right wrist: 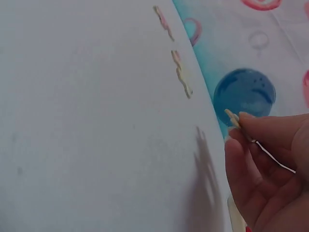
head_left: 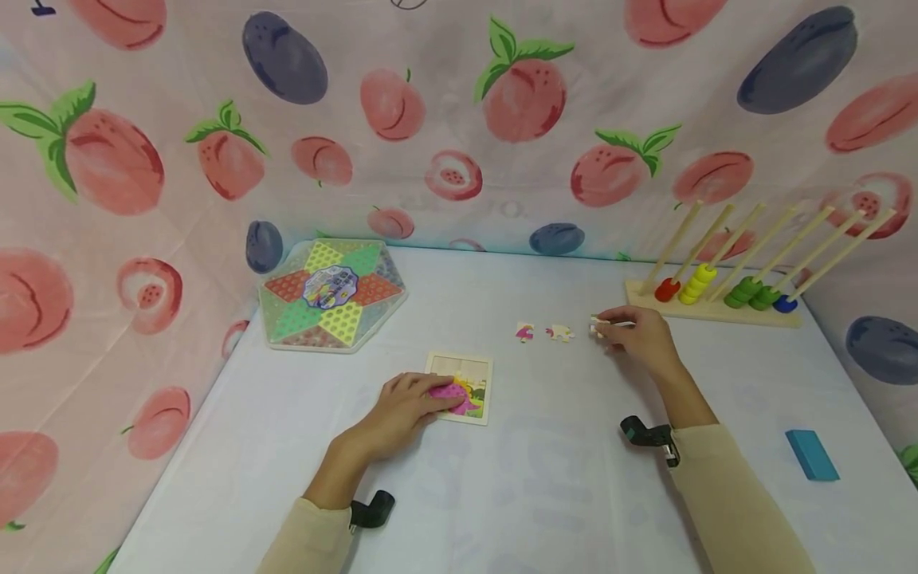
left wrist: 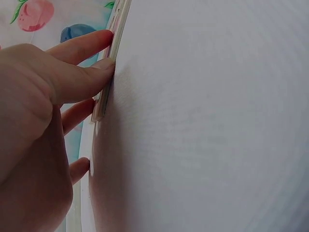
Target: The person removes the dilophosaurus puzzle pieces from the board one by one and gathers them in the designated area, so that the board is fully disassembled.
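A small wooden puzzle board (head_left: 489, 391) lies on the white table, with a pink and green picture in its lower part and bare wood at its top. My left hand (head_left: 405, 410) rests on it, fingers (left wrist: 87, 47) stretched over the picture and thumb at the board's edge. My right hand (head_left: 638, 335) pinches a puzzle piece (right wrist: 231, 116) between thumb and fingertips, raised over the table. A thin pale edge (right wrist: 275, 157) also shows among those fingers. Left of this hand lie two loose puzzle pieces (head_left: 525, 332), (head_left: 559, 333), pink and cream.
A hexagonal star-patterned board game (head_left: 333, 295) sits at the back left. At the back right stands a wooden counting rack (head_left: 717, 311) with upright pegs and colored beads. A blue block (head_left: 812, 455) lies at the right. Fruit-print cloth (head_left: 459, 119) hangs behind the table.
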Tool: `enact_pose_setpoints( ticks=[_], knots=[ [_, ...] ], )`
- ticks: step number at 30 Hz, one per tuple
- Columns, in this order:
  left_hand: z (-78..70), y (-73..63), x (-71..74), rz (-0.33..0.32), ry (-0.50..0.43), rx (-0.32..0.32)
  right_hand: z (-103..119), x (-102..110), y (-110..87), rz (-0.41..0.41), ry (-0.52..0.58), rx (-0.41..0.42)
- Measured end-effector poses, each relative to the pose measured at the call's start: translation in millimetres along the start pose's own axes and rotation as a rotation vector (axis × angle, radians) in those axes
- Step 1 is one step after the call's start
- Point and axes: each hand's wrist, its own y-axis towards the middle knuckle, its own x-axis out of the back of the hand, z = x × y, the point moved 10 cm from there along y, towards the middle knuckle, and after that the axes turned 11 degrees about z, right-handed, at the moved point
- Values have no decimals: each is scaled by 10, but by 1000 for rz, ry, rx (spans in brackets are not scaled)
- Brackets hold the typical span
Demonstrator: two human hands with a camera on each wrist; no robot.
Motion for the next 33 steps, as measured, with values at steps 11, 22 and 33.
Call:
enact_pose_setpoints(
  ticks=[11,22,33],
  knots=[
    [8,-16,-10,5,0,5,-113,-50,8,11,-60,-17],
    [2,-23,-10,8,-3,4,-63,-3,-12,-73,-221,-75],
    [53,-29,4,-17,-60,38,-103,-34,23,-54,-281,-79]
  ],
)
